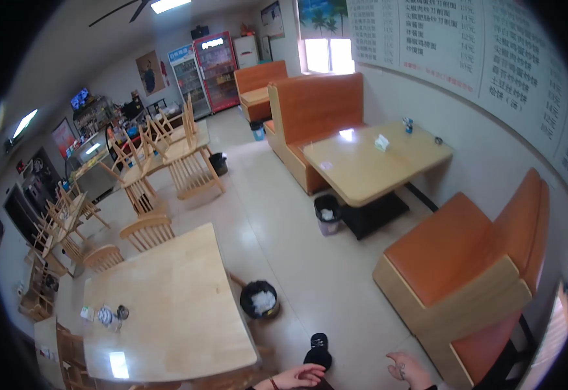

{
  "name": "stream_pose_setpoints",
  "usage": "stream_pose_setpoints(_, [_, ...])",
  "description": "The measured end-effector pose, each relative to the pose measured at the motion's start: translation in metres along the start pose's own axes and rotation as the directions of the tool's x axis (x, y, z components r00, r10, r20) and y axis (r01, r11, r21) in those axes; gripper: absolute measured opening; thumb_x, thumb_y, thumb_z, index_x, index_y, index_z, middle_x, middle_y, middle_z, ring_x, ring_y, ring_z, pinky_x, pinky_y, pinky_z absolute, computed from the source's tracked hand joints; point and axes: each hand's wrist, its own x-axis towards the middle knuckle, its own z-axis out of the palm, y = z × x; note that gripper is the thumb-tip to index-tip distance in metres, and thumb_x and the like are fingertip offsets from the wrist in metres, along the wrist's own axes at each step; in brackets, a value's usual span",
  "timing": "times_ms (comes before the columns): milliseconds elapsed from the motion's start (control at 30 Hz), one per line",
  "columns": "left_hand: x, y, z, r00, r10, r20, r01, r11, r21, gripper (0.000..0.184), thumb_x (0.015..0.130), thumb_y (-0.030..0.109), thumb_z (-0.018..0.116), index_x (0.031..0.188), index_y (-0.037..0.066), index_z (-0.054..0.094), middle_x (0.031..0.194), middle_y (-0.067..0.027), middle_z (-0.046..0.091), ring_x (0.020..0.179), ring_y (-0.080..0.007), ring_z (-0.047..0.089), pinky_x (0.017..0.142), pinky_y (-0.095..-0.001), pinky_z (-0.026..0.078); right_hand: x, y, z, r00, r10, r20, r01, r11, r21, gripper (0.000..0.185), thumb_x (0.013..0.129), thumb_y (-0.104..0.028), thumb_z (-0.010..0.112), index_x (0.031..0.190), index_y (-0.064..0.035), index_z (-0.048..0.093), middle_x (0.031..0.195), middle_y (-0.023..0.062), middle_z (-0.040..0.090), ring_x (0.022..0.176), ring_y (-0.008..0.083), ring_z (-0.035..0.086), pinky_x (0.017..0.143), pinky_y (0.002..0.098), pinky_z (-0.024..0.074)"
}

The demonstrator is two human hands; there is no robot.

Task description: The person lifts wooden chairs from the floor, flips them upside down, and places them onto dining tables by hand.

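Low in the view, my left hand [300, 376] stretches its fingers toward the right, with a dark bracelet at the wrist. It appears to hold nothing and is nearest to a black shoe [319, 341] on the floor. My right hand [410, 372] is held out at the bottom right with its fingers apart and nothing in them. The side of the orange booth bench [437, 250] lies beyond it. To the left of my left hand stands a light wooden table [180, 292], bearing a patterned teapot [106, 317] and a small dark jar [123, 312].
A bin [260, 300] holding white waste stands beside the wooden table. Another bin [327, 214] is by the booth table [375, 162]. Chairs [190, 172] are stacked on tables farther back. Drinks fridges [216, 71] line the far wall. Tiled floor [277, 247] runs between the tables.
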Motion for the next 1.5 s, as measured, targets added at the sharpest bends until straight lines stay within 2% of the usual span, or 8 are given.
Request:
stream_pose_setpoints(133, [0.074,0.079,-0.069,0.989,0.03,0.143,-0.017,0.996,-0.087,0.054,0.091,0.007,0.059,0.139,0.005,0.035,0.129,-0.0066,0.05,0.113,-0.0129,0.052,0.098,-0.0273,0.042,0.059,-0.034,-0.017,0.931,0.29,0.223,-0.277,0.161,0.947,0.035,0.091,-0.018,0.055,0.123,-0.0044,0.054,0.115,0.0131,0.06,0.107,0.0172,0.056,0.084,0.0298,0.0491])
stream_pose_setpoints(233, [0.149,0.125,-0.155,0.984,0.107,0.146,-0.132,0.975,0.181,0.054,0.086,0.005,0.062,0.136,0.007,0.041,0.127,-0.0058,0.051,0.106,-0.0119,0.053,0.093,-0.0267,0.045,0.084,-0.084,-0.092,0.989,0.124,0.075,-0.131,0.986,0.1,0.035,0.093,-0.024,0.047,0.121,-0.0038,0.056,0.114,0.0107,0.061,0.098,0.0149,0.057,0.08,0.029,0.0488])
stream_pose_setpoints(633, [0.189,0.416,-0.355,0.971,0.237,-0.017,-0.16,0.705,0.691,0.058,0.081,0.012,0.066,0.135,0.011,0.043,0.123,-0.0053,0.053,0.106,-0.0152,0.053,0.095,-0.0314,0.043,0.454,-0.042,-0.16,0.899,0.307,0.312,-0.437,0.675,0.594,0.045,0.094,-0.035,0.048,0.127,-0.0051,0.052,0.112,0.0125,0.061,0.091,0.0216,0.058,0.079,0.0317,0.0483])
stream_pose_setpoints(1033, [0.118,0.522,-0.604,0.621,0.33,-0.711,0.064,0.883,0.466,0.058,0.082,0.018,0.068,0.135,0.011,0.045,0.126,-0.0093,0.054,0.109,-0.0183,0.054,0.096,-0.0339,0.043,1.056,-0.358,-0.292,0.599,-0.697,0.394,0.793,0.584,-0.172,0.035,0.081,-0.017,0.055,0.114,-0.0061,0.057,0.095,0.0192,0.063,0.092,0.0372,0.06,0.08,0.0444,0.0499])
stream_pose_setpoints(1167, [0.09,0.518,-0.666,0.16,0.334,-0.929,-0.01,0.942,0.337,0.06,0.075,0.031,0.07,0.123,0.0,0.053,0.101,-0.0159,0.065,0.091,-0.0289,0.063,0.08,-0.0383,0.052,1.166,-0.547,-0.3,0.453,-0.772,0.446,0.875,0.481,-0.056,0.037,0.08,-0.011,0.054,0.117,-0.0032,0.054,0.109,0.0191,0.06,0.102,0.037,0.057,0.087,0.0432,0.0471])
stream_pose_setpoints(1267, [0.085,0.47,-0.774,0.274,-0.018,-0.962,-0.398,0.908,-0.13,0.05,0.079,0.018,0.066,0.123,0.0,0.053,0.109,-0.0172,0.063,0.094,-0.0263,0.063,0.083,-0.038,0.051,1.228,-0.631,-0.26,0.309,-0.81,0.498,0.926,0.376,0.037,0.038,0.082,-0.012,0.054,0.119,-0.0041,0.053,0.109,0.0184,0.06,0.102,0.0368,0.057,0.088,0.0435,0.0468])
stream_pose_setpoints(1367, [0.068,0.421,-0.929,0.482,0.12,-0.868,-0.207,0.978,0.02,0.058,0.08,0.015,0.071,0.133,0.011,0.047,0.119,-0.0084,0.058,0.107,-0.0177,0.056,0.093,-0.0338,0.045,1.293,-0.678,-0.228,0.14,-0.699,0.701,0.935,0.327,0.139,0.041,0.083,-0.013,0.056,0.123,-0.0052,0.051,0.112,0.0178,0.059,0.104,0.0358,0.056,0.088,0.0434,0.0464])
stream_pose_setpoints(1500, [0.027,0.64,-0.963,0.153,0.373,-0.915,0.168,0.903,0.396,0.055,0.077,0.012,0.072,0.127,0.009,0.051,0.113,-0.007,0.061,0.104,-0.0164,0.059,0.088,-0.032,0.048,1.395,-0.747,-0.238,0.12,-0.563,0.818,0.961,0.274,0.047,0.046,0.083,-0.014,0.058,0.127,-0.0077,0.049,0.117,0.0179,0.058,0.109,0.0347,0.055,0.092,0.0424,0.0452])
